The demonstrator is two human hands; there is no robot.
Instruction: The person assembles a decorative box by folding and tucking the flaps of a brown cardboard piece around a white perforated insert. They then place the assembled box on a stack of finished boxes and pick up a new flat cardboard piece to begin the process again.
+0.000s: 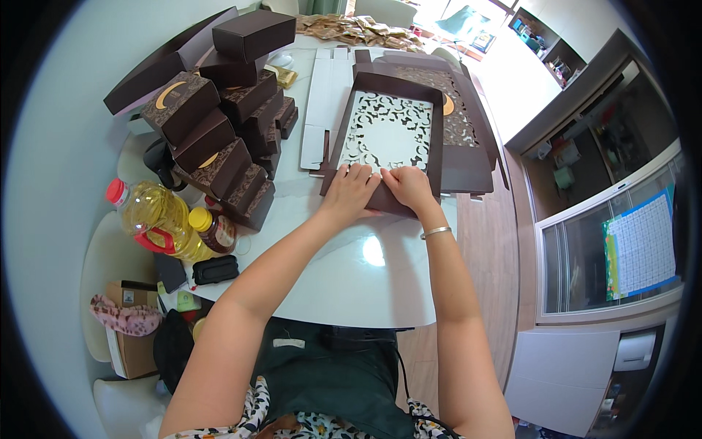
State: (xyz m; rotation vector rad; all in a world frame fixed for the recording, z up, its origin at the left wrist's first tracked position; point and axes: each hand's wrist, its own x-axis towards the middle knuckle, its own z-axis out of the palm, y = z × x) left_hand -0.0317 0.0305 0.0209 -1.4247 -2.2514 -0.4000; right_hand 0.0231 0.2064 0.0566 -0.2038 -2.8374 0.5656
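Left hand (351,192) and right hand (409,189) pinched the near wall of an open, rectangular dark-brown cardboard tray (436,150).
It sat on the glossy white marbled table (329,293), the left draped over its rim, the right curled close beside; even pressure toward both corners likely suited a crisp fold.

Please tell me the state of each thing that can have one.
Dark brown rectangular cardboard box: open.
Bare left hand: fingers over near wall.
Bare right hand: curled on same wall.
Brown patterned cardboard boxes: stacked.
Clear plastic bottle: red cap on.
Dark brown jar: yellow lid on.
White cardboard sheet: flat.
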